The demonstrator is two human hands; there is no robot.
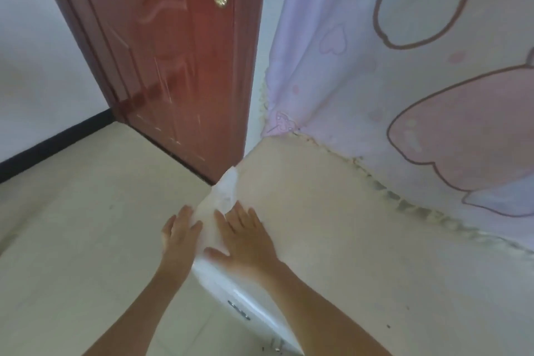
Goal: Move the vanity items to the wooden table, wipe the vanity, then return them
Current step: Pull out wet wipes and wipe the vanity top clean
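The vanity [332, 234] has a cream top and a glossy white front with a metal handle [238, 310]. No items stand on the visible part of the top. A white wipe [224, 196] lies over its left edge near the corner. My right hand [245, 237] lies flat on the top with fingers straight, its thumb side on the wipe. My left hand [179, 237] is just off the edge, fingers straight, touching the wipe's hanging side. The image is blurred, so the wipe's outline is unclear. The wooden table is not in view.
A pale curtain [404, 72] with pink cartoon prints hangs along the far side of the vanity, its fringe resting on the top. A red-brown door [173, 66] stands just beyond the corner. Beige tile floor [86, 225] spreads to the left.
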